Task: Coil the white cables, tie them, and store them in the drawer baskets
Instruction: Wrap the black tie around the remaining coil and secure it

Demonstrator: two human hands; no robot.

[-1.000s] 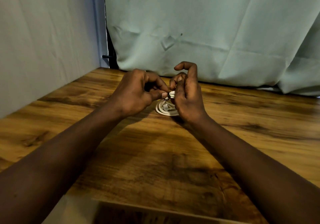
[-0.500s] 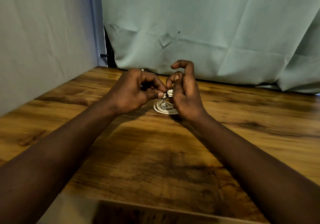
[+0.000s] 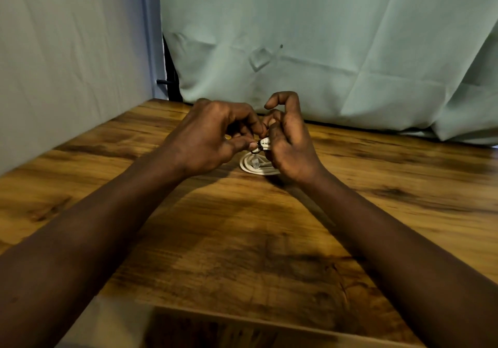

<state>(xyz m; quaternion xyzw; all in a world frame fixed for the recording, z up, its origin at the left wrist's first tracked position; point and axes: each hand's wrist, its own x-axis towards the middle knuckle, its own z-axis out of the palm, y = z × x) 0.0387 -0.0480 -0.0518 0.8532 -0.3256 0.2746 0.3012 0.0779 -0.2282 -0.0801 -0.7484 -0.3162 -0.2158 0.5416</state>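
The cable (image 3: 254,165) lies coiled on the counter (image 3: 242,240) just below the fingers, with its upper loops lifted between both hands. The left hand (image 3: 213,137) has narrow, curled fingers pinching a small dark tie (image 3: 256,149) against the loops. The right hand (image 3: 291,145) grips the loops themselves, forefinger hooked up above them, and a curtain (image 3: 323,51) hangs beyond.

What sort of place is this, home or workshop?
Probably a makeshift recording corner: pale cloth sheets hang behind and beside a wood-grain table, where the left hand and right hand hold a coiled white cable.
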